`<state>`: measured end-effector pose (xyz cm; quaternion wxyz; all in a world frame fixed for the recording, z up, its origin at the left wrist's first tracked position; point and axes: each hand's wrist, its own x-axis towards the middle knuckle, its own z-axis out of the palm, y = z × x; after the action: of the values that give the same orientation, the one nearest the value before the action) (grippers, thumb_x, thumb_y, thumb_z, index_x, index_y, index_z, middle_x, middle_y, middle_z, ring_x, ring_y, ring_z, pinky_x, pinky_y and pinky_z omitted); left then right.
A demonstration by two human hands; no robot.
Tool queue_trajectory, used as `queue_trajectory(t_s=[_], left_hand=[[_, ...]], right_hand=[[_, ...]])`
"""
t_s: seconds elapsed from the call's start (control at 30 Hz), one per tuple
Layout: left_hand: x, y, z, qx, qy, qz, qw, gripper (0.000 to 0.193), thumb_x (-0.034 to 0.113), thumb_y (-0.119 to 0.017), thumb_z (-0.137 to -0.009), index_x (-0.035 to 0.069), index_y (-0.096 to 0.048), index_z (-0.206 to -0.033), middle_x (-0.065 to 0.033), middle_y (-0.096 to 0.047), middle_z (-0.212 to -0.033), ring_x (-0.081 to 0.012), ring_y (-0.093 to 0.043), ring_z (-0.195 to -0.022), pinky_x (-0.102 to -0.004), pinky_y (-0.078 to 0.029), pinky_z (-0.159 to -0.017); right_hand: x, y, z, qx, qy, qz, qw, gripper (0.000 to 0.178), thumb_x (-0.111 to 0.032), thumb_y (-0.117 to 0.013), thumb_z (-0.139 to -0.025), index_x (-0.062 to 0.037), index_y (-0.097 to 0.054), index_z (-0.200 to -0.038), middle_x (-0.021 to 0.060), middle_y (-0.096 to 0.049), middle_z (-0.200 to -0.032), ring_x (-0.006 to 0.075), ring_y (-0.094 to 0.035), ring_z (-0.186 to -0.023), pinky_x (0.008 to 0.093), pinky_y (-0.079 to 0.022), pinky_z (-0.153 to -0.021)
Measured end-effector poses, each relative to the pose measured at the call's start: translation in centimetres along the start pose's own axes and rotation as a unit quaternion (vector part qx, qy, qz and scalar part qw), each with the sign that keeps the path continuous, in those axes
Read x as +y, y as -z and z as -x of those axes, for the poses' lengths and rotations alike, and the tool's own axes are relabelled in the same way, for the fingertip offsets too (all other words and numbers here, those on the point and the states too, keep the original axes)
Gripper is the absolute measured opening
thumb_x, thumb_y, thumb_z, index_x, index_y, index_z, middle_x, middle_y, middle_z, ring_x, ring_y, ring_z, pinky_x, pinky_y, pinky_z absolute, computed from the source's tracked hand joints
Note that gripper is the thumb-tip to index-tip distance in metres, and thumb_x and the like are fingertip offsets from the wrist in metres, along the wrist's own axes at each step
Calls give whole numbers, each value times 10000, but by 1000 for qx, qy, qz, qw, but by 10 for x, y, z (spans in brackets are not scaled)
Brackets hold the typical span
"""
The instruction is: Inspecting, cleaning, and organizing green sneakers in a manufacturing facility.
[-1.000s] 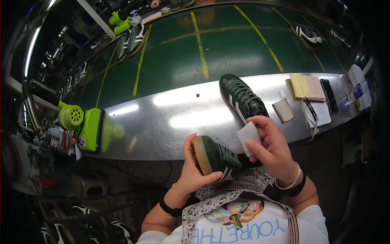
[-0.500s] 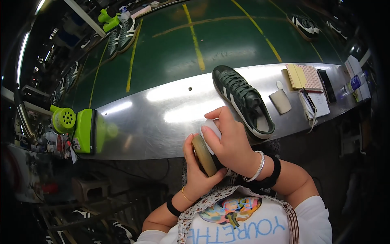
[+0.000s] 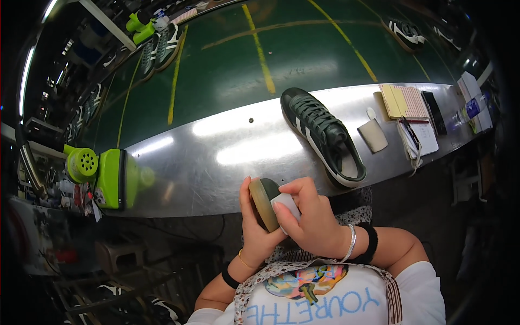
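The left hand (image 3: pixel 257 234) is curled round a gum-soled green sneaker (image 3: pixel 261 201), its fingers along the outside of the sole and its thumb reaching beneath toward the right hand (image 3: pixel 315 223). That sneaker is tipped on its side just off the near edge of the steel bench (image 3: pixel 181 184), toe pointing away from the wearer. The right hand has a white block (image 3: pixel 285 210) pinched between thumb and forefinger, up against the shoe's upper beside the sole; its other fingers are folded behind, and I can't make out where they rest.

Beyond, a striped lace-up sneaker (image 3: pixel 319 123) lies on the bench, its mouth toward us, a pale insole (image 3: pixel 349 164) inside. Past the cream pad (image 3: pixel 372 136) and the black phone (image 3: pixel 433 112), at the far right, there's a clear plastic bottle (image 3: pixel 473 107); I can't tell what it holds.
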<state>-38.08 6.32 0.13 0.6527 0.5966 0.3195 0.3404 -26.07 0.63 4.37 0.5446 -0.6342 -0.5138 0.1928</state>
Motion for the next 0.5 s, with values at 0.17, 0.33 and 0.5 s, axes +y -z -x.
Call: queue_trajectory(t_s=[0.17, 0.33, 0.5], left_hand=[[1, 0, 0, -18, 2, -28, 999, 1072, 122, -790, -616, 63, -100, -1435, -157, -337, -1351, -266, -392, -1230, -383, -339, -1018], [0, -1, -4, 12, -3, 8, 1000, 1046, 102, -771, -620, 52, -109, -1428, -145, -363, -1292, -257, -415, -1190, -373, -359, -989], [-2, 1, -2, -17, -16, -34, 999, 1061, 143, -787, -607, 55, -118, -1425, -144, -357, -1289, -253, -418, -1180, -370, -356, -985]], right_hand=[[1, -6, -40, 8, -28, 42, 999, 311, -142, -600, -832, 19, -450, -1052, 185, -621, -782, 337, -641, -639, 397, -507, -582], [6, -3, -4, 2, -11, -12, 1000, 264, -139, -571, -846, -4, -456, -1042, 188, -616, -733, 359, -607, -571, 416, -484, -533], [5, -8, -48, -7, -44, 53, 998, 292, -149, -585, -838, -2, -461, -1058, 183, -614, -719, 360, -623, -606, 413, -497, -555]])
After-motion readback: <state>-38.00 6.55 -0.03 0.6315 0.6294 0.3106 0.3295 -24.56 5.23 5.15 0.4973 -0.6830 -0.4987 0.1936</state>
